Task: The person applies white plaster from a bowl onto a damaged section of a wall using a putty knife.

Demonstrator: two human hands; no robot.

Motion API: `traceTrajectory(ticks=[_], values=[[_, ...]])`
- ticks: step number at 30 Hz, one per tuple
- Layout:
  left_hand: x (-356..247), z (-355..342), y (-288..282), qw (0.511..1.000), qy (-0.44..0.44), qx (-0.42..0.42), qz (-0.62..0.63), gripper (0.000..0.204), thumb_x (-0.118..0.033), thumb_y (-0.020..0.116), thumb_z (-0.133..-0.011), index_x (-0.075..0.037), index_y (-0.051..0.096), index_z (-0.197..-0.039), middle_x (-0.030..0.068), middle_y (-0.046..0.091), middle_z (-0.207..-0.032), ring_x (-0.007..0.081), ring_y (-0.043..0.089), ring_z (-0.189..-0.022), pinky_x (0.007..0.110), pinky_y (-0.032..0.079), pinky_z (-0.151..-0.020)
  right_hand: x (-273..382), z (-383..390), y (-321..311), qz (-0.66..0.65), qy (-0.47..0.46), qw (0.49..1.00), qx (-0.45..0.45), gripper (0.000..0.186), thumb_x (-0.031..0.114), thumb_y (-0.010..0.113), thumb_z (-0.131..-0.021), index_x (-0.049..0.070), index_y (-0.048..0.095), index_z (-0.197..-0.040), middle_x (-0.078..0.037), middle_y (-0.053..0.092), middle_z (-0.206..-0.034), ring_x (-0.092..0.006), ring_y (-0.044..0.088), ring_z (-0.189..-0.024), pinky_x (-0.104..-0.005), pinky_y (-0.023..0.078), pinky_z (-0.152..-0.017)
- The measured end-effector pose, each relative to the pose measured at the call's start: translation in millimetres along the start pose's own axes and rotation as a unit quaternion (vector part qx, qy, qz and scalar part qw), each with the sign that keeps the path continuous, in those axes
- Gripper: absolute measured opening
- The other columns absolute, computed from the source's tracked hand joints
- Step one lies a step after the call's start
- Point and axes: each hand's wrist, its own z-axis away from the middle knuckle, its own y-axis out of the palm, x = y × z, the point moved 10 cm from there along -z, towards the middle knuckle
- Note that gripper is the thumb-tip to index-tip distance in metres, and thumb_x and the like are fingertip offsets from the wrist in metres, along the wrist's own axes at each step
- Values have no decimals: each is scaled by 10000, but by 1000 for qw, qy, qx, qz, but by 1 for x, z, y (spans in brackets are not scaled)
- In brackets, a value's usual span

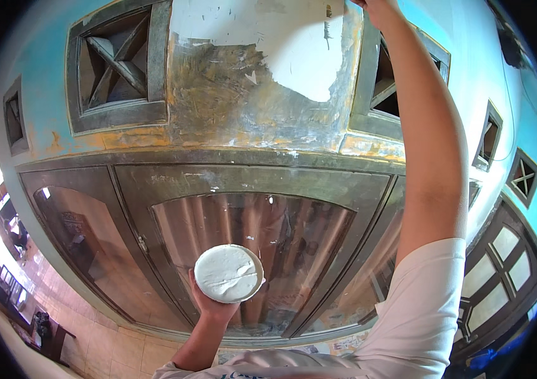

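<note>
Our left grip (210,304) is clamped around a round tub (258,268) of white paste (226,273); our raised right grip (377,9) is cut off, its closure unclear.

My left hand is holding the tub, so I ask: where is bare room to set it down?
For the tub, the tiled floor at lower left looks bare between the dark bench and the foot of the glazed panel. The bench itself is crowded by a black bundle.
</note>
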Motion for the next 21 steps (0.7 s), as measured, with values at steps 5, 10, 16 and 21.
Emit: traceTrajectory(ticks=[5, 10, 16, 21], values=[[-10, 0, -7, 1000, 23, 10, 19, 633, -650, 438, -931, -207, 582, -1360, 44, 549, -1425, 355, 480, -1324, 588, 343, -1123, -5, -15, 6, 137, 0, 991, 4, 304, 305, 586, -1030, 14, 615, -1111, -86, 671, -800, -162, 631, -614, -334, 554, -540], [-18, -1, -23, 998, 53, -22, -39, 664, -688, 437, -911, -224, 570, -1368, 36, 559, -1412, 348, 496, -1316, 582, 370, -1108, -7, -11, -6, 157, -13, 987, -29, 354, 333, 601, -1018, -18, 641, -1031, -103, 661, -729, -178, 612, -545, -346, 544, -521], [-11, 0, -18, 999, 18, -36, 12, 672, -679, 419, -923, -210, 556, -1385, 59, 538, -1433, 371, 490, -1316, 592, 372, -1105, -1, -7, -45, 307, -33, 951, -19, 416, 367, 537, -1043, -10, 641, -900, -76, 638, -660, -157, 568, -507, -324, 424, -456], [-7, -4, -6, 999, 10, -1, 35, 624, -609, 459, -949, -170, 567, -1378, 96, 531, -1446, 394, 485, -1317, 624, 369, -1100, -23, -3, -59, 225, 27, 974, 9, 356, 336, 510, -1059, 22, 615, -928, -54, 606, -660, -145, 563, -536, -316, 442, -467]])
